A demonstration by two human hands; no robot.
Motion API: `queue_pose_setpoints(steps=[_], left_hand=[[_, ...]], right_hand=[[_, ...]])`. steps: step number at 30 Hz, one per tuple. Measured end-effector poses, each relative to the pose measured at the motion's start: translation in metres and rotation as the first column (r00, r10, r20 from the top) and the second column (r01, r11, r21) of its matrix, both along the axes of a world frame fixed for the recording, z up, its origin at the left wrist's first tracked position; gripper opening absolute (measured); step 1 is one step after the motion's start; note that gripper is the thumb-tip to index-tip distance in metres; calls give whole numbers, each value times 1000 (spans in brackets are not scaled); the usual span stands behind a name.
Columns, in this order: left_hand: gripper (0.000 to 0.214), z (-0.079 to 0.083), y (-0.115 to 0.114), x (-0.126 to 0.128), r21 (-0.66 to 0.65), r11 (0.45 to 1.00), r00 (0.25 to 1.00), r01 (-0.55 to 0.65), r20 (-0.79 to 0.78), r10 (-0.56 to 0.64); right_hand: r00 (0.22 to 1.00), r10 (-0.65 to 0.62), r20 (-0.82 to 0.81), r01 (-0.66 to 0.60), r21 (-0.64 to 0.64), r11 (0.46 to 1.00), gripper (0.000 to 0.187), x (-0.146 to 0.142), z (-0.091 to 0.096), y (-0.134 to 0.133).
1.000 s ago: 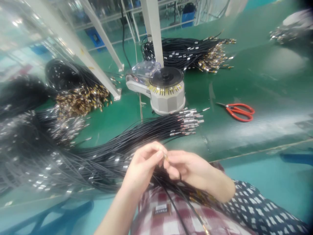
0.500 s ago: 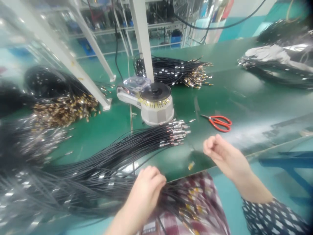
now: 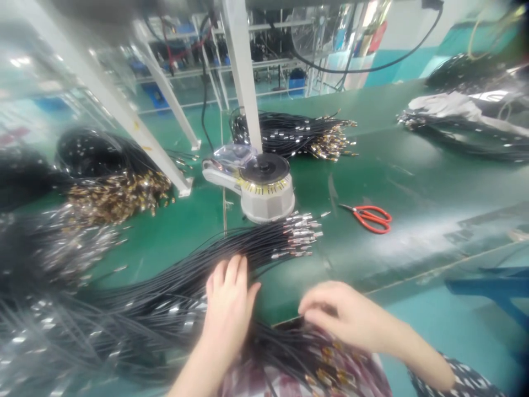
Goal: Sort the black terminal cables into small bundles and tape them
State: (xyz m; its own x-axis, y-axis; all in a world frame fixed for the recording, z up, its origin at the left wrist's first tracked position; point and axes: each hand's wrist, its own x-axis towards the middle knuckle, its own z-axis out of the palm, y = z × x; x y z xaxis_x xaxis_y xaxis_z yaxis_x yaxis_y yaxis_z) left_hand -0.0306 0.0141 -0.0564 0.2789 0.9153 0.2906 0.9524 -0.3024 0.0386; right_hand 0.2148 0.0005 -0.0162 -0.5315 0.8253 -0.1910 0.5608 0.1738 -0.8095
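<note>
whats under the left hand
The left hand lies flat, fingers spread, on a bundle of black cables on the green table. The cable stretch beneath the palm is hidden.

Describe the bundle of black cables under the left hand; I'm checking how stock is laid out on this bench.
The bundle of black cables is a thick sheaf of thin, glossy black wires lying flat on the green bench. It runs from lower left toward upper right, fanning slightly. Its far ends carry silver metal connectors, clustered just in front of the round grey dispenser. Small bright sleeves dot the wires along their length. The left hand rests open, palm down, on the bundle near the bench edge.
</note>
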Motion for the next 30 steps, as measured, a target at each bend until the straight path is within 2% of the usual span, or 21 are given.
queue_pose_setpoints(steps=[3, 5, 6, 7, 8, 11, 13, 15, 17, 20, 23, 30], left_hand=[[35, 1, 6, -4, -57, 998, 999, 30, -18, -31], [34, 4, 13, -7, -119, 991, 998, 63, 2, -63], [32, 5, 17, -7, -148, 986, 997, 77, 8, -76], [30, 7, 20, -7, -174, 981, 996, 88, 9, -88], [28, 9, 23, -6, -194, 976, 995, 97, 3, -99], [24, 15, 28, -1, -222, 968, 992, 117, -19, -125], [23, 17, 30, 2, -240, 964, 992, 115, -27, -126], [23, 19, 31, 5, -258, 961, 994, 96, -31, -108], [23, 20, 33, 5, -274, 960, 997, 65, -24, -74], [21, 21, 34, 5, -295, 955, 999, 38, 17, -34], [15, 22, 34, 3, -326, 943, 995, 66, 87, -40], [13, 31, 34, -6, -352, 924, 935, 146, 354, -13]], right_hand=[[995, 57, 87, -66, 109, 992, 17, -2, 13, -8], [996, 83, 40, -89, 153, 984, 21, -7, 31, -11], [987, 159, -24, -154, 146, 977, 24, -11, 40, -12], [949, 296, -109, -284, 111, 952, 26, -15, 48, -13], [887, 425, -181, -417, 78, 905, 28, -19, 53, -13], [824, 521, -223, -514, 94, 853, 30, -24, 53, -10], [824, 531, -196, -524, 92, 847, 32, -21, 40, -6], [863, 497, -86, -491, 87, 867, 33, -13, 23, -2], [903, 428, 51, -430, 148, 891, 35, -6, 7, -1], [912, 392, 123, -411, 247, 878, 33, -1, -10, -3], [913, 393, 105, -407, 273, 872, 28, -5, -13, -4], [956, 286, 60, -292, 233, 927, 22, -17, 2, 2]])
